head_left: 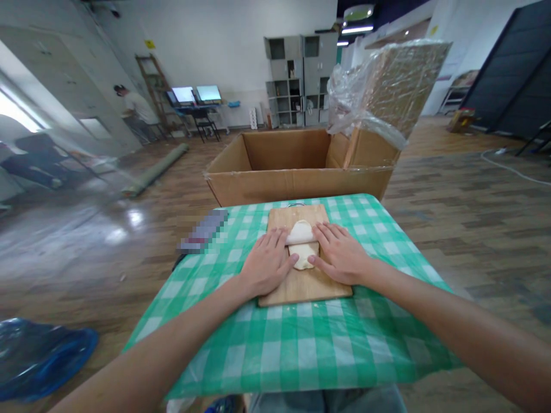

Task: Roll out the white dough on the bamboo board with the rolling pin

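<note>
Left hand (267, 263) and right hand (343, 253) flat, fingers extended over rolling pin (300, 236) ends, best hold from here; dough (303, 257) looks soft, stretchy.

Both hands (267, 261) laid over a white rolling pin (300, 236), dough (303, 256) beneath, wooden board (307, 289), checked tablecloth (279, 351)

Beyond an open cardboard box (297, 183), two lit monitors (209, 93) and grey cabinets (279, 70) stand near a white wall (215, 34).

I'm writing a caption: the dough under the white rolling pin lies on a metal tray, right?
Not a metal tray: the head view shows the dough under the white rolling pin lying on a wooden board.
</note>
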Tool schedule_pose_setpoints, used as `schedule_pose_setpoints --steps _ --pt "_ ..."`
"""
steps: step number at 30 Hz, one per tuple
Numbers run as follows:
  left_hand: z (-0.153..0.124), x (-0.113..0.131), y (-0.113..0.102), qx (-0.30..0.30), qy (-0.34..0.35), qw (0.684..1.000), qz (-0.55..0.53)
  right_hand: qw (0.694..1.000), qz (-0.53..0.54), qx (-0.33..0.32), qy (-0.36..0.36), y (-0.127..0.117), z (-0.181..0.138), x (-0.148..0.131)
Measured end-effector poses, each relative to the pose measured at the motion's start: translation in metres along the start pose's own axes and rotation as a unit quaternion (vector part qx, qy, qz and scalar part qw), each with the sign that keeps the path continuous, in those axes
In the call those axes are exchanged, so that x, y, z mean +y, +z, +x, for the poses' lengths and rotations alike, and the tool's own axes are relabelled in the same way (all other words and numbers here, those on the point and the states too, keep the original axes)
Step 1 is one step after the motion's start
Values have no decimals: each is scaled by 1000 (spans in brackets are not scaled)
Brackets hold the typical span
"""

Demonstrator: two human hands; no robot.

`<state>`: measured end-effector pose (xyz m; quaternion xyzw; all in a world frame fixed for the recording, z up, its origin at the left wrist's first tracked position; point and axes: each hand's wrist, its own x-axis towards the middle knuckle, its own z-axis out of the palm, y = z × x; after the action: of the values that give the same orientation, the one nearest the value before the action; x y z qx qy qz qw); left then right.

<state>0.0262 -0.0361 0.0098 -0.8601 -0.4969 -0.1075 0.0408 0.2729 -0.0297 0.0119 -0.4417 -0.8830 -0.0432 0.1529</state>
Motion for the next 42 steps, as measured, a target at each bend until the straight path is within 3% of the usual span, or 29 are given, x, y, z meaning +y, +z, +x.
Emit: schedule_pose_setpoints --steps 5,8,13,18,24,30,34,38,42 --pt "-28 17 -9 18 9 1000 2 999 20 7 -34 -21 -20 -11" --pt "-28 17 -15 38 3 999 -18 998 44 5 -46 -29 -16 -9" --pt "8 -4 -11 55 -41 995 -70 997 67 27 37 -13 25 3" --pt "35 -18 7 100 -75 992 -22 991 7 38 129 16 56 6" --pt "63 -42 16 49 -94 994 -22 994 -18 43 97 29 80 13" --pt "97 -69 29 51 -73 996 -9 991 -9 -2 134 38 110 31" --pt "92 -67 29 40 -16 999 9 991 -23 4 132 36 106 29" --pt "73 -54 27 68 -26 997 26 991 -39 14 127 30 88 15" --pt "50 -35 20 56 -20 997 40 991 -44 17 126 26 64 -2"
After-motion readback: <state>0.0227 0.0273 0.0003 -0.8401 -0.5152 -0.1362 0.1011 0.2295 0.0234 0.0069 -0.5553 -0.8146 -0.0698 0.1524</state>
